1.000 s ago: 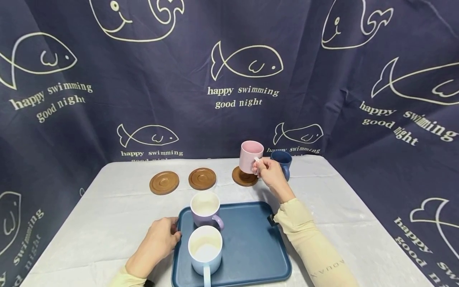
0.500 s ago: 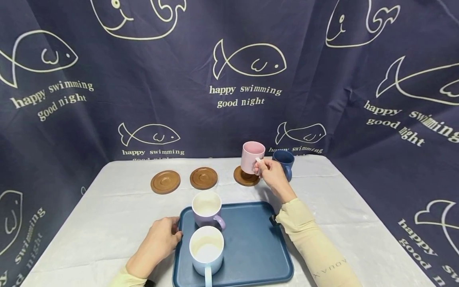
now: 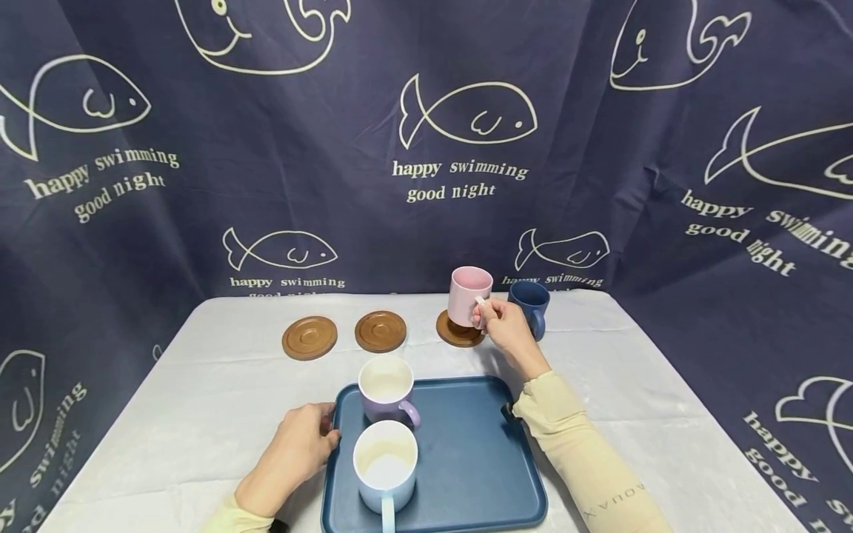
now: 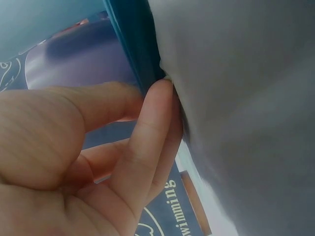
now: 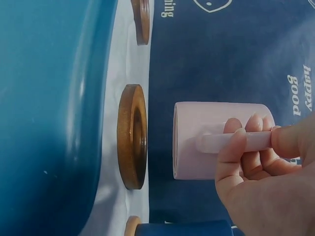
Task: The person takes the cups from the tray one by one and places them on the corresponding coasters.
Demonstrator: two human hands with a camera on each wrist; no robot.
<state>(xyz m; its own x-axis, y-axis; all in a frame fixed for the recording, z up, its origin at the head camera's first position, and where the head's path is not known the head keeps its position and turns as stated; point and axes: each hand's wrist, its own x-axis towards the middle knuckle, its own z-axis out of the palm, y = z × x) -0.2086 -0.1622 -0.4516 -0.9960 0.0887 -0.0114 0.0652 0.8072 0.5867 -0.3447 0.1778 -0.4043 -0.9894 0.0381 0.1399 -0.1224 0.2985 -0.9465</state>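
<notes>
My right hand (image 3: 504, 326) grips the handle of a pink mug (image 5: 192, 118), holding it upright over a round wooden coaster (image 5: 132, 137); the right wrist view shows a gap between mug base and coaster. At the left rim of the blue tray (image 3: 466, 444), my left hand (image 3: 298, 443) pinches the edge, with thumb and fingers (image 4: 155, 118) on either side of it. On the tray's left part stand a purple mug (image 3: 385, 407) and, nearer me, a light blue mug (image 3: 386, 485), both with white insides.
A dark blue mug (image 3: 529, 303) stands close right of my right hand, on a coaster (image 5: 132, 227). Left of the pink mug lie a middle coaster (image 3: 380, 331) and a far-left coaster (image 3: 309, 338). A patterned dark blue curtain (image 3: 373, 222) hangs behind the white-covered table (image 3: 220, 414).
The pink mug has come down slightly toward the coaster in my right hand. My left hand stays at the tray rim. The head view has shifted a little.
</notes>
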